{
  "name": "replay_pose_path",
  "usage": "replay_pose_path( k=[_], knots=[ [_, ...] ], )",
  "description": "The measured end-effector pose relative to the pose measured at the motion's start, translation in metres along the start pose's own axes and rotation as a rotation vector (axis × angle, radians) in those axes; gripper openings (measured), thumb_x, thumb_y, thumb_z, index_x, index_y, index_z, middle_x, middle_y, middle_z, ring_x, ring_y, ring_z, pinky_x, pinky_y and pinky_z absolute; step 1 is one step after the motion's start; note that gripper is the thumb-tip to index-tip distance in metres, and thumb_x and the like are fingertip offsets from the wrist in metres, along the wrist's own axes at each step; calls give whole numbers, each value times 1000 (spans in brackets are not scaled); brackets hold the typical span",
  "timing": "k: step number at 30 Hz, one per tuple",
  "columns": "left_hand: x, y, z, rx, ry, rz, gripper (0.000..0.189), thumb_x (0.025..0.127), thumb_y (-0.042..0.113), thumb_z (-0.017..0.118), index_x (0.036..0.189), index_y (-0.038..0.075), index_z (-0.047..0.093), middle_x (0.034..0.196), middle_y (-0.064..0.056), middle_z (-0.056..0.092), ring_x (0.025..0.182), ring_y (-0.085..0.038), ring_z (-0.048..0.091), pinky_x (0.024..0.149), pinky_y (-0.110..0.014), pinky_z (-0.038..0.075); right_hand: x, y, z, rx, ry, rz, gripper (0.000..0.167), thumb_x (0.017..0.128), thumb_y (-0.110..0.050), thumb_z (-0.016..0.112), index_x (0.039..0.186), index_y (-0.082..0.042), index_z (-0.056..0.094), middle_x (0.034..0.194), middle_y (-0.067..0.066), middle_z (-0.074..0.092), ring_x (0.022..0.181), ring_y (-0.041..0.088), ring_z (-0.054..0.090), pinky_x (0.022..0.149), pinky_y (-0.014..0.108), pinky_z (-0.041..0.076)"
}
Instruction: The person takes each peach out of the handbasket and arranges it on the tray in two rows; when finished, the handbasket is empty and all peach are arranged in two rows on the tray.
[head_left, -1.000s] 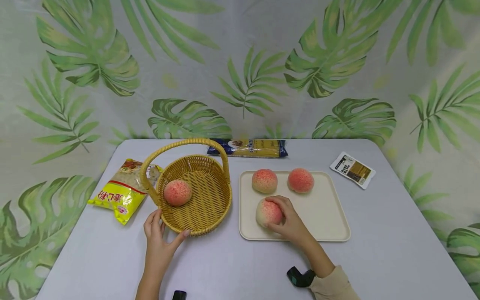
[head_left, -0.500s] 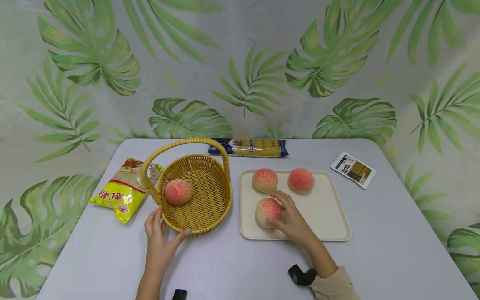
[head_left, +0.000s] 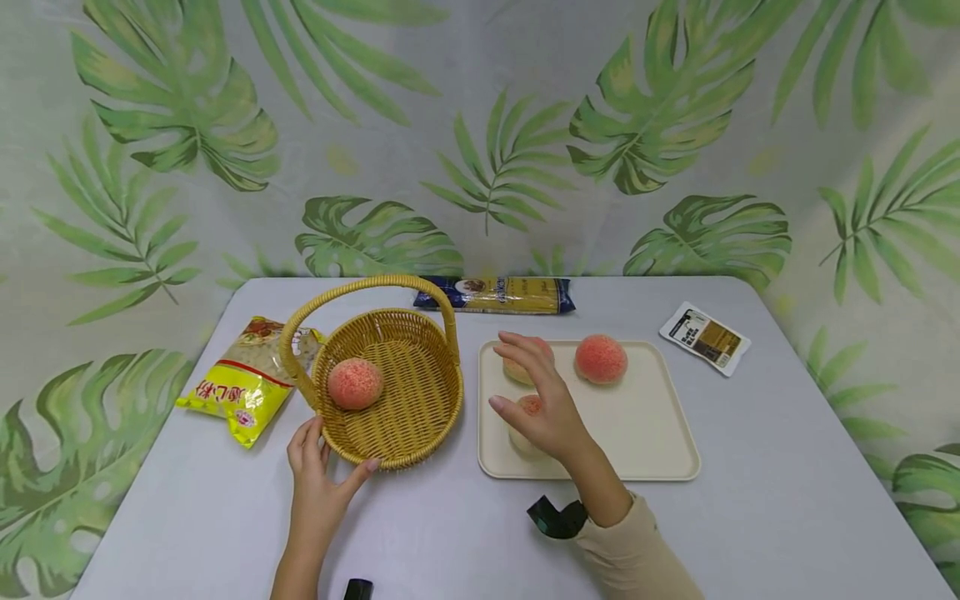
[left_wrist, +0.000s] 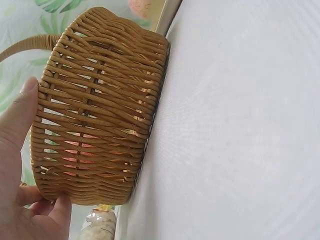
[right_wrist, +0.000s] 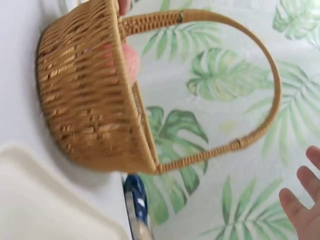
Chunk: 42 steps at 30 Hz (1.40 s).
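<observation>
A wicker basket [head_left: 420,457] with a tall arched handle stands on the left half of the table, a pinkish-red peach [head_left: 356,383] inside it. My left hand [head_left: 321,483] holds its near left rim, thumb on the edge and fingers bent against the side, as the left wrist view shows. Over a cream tray [head_left: 637,442] hovers my right hand [head_left: 551,417], thumb and fingers spread with nothing between them. It partly hides a pale-and-red peach [head_left: 522,443] and another peach [head_left: 517,372] behind. A third peach [head_left: 601,359] sits at the tray's back.
A yellow food bag [head_left: 251,379] lies left of the basket. Along the table's back edge is a blue-and-yellow pasta packet [head_left: 498,296]. A small white-and-brown pouch [head_left: 705,338] lies right of the tray. Leaf-patterned cloth hangs behind.
My right hand has let go of the front peach, spread its fingers and moved up and left over the tray. That peach stays on the tray. The left hand keeps its place on the basket.
</observation>
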<state>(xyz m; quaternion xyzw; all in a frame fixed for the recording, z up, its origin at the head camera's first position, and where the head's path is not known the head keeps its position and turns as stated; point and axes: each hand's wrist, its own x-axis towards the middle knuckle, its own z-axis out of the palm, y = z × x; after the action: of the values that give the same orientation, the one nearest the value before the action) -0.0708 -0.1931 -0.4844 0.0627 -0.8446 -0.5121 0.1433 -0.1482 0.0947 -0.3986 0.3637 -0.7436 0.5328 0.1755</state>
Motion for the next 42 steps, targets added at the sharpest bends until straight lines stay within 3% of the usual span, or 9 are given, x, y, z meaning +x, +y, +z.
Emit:
replay_pose_path(
  k=[4, 7, 11, 17, 22, 28, 42],
  knots=[
    [-1, 0, 0, -4, -2, 1, 98, 68, 20, 80, 140, -2, 17, 136, -14, 11, 127, -26, 21, 104, -17, 24, 24, -21, 17, 35, -31, -6, 52, 72, 6, 67, 120, 8, 47, 128, 22, 43, 123, 30, 35, 104, 44, 31],
    [0, 1, 0, -3, -4, 1, 98, 68, 20, 79, 140, -2, 17, 136, -15, 11, 127, -26, 21, 104, -16, 23, 36, -25, 31, 55, -51, 9, 51, 74, 7, 66, 121, 9, 46, 126, 21, 45, 122, 27, 36, 104, 41, 32],
    [0, 1, -1, 1, -11, -9, 98, 69, 22, 79, 140, -2, 16, 136, -15, 11, 127, -26, 20, 104, -21, 25, 44, -13, 51, 60, -81, 28, 50, 79, -1, 67, 124, 5, 46, 126, 18, 47, 121, 25, 39, 104, 37, 34],
    [0, 1, -1, 1, -14, -22, 99, 69, 22, 79, 140, -2, 15, 136, -15, 10, 127, -27, 20, 105, -37, 27, 47, 23, 83, 29, -153, 50, 57, 79, -13, 69, 129, -3, 45, 129, 8, 46, 122, 17, 38, 103, 31, 34],
    [0, 2, -1, -2, -15, -20, 99, 69, 21, 79, 140, -2, 15, 136, -16, 10, 127, -27, 21, 105, -39, 28, 48, 36, 100, -4, -209, 110, 61, 79, -22, 70, 131, -5, 43, 132, 5, 44, 123, 14, 37, 103, 31, 34],
    [0, 2, -1, 1, -10, -19, 98, 69, 20, 79, 140, -3, 16, 136, -16, 10, 127, -28, 20, 105, -40, 28, 46, 42, 113, -49, -288, 224, 65, 80, -35, 67, 135, -15, 39, 136, -1, 40, 124, 12, 33, 103, 31, 33],
    [-1, 2, 0, 2, -8, -12, 97, 68, 19, 79, 139, -4, 17, 135, -15, 11, 127, -27, 20, 105, -38, 28, 52, 43, 125, -123, -429, 314, 77, 78, -44, 67, 139, -15, 32, 140, 1, 33, 127, 18, 30, 104, 37, 33]
  ],
)
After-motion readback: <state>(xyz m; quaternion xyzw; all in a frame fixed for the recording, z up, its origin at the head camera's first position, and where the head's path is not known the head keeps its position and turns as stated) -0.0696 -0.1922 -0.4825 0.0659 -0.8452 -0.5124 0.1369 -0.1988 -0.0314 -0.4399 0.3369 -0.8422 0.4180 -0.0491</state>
